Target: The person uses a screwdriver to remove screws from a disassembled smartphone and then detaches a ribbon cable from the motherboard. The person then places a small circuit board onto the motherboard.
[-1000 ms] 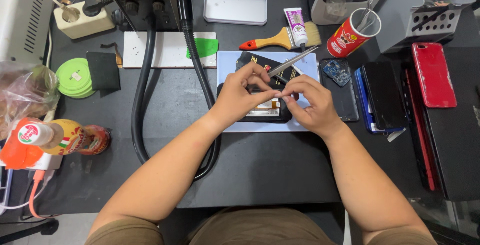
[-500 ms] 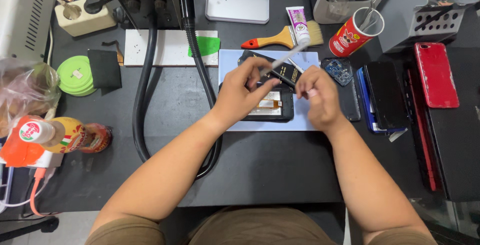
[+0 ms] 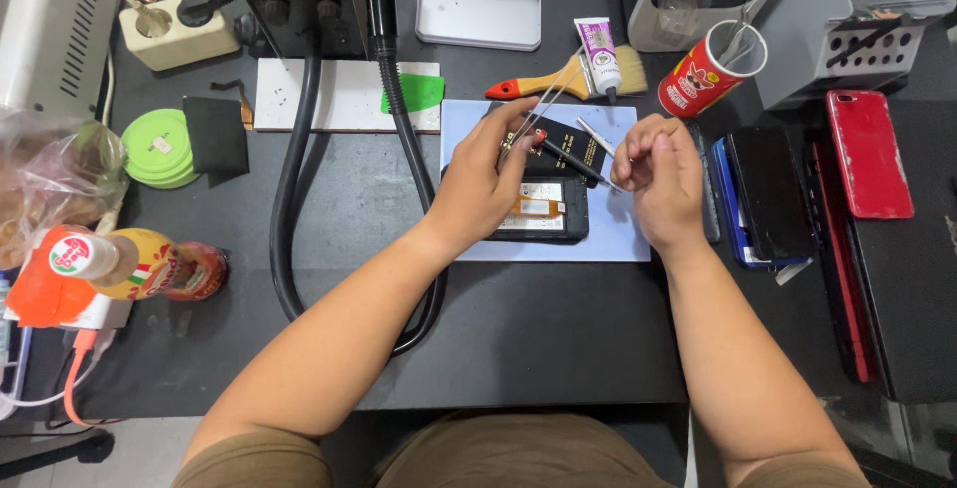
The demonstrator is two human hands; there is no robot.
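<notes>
An opened dark phone point(image 3: 546, 211) lies on a light blue mat point(image 3: 613, 241) at the centre of the black bench. My left hand point(image 3: 483, 187) rests over the phone's left end. Its fingers pinch a flat black battery-like part point(image 3: 566, 142) tilted up off the phone's far end. Thin metal tweezers point(image 3: 550, 99) stick out past those fingers. My right hand point(image 3: 660, 174) hovers just right of the phone with its fingers curled. They pinch the end of a thin dark tool point(image 3: 580, 165) with a red tip, which reaches to the black part.
Beyond the mat lie a red-handled paintbrush point(image 3: 558, 81), a small glue tube point(image 3: 598, 49) and a metal tin point(image 3: 478, 14). A red can point(image 3: 703, 74) and stacked phones point(image 3: 773, 189), one of them red point(image 3: 867, 154), sit right. Black hoses point(image 3: 299, 179), green tape rolls point(image 3: 159, 147) and bottles point(image 3: 130, 264) are left.
The black part has come up off the phone under my left fingers. My right hand has drawn back to the right with the thin tool.
</notes>
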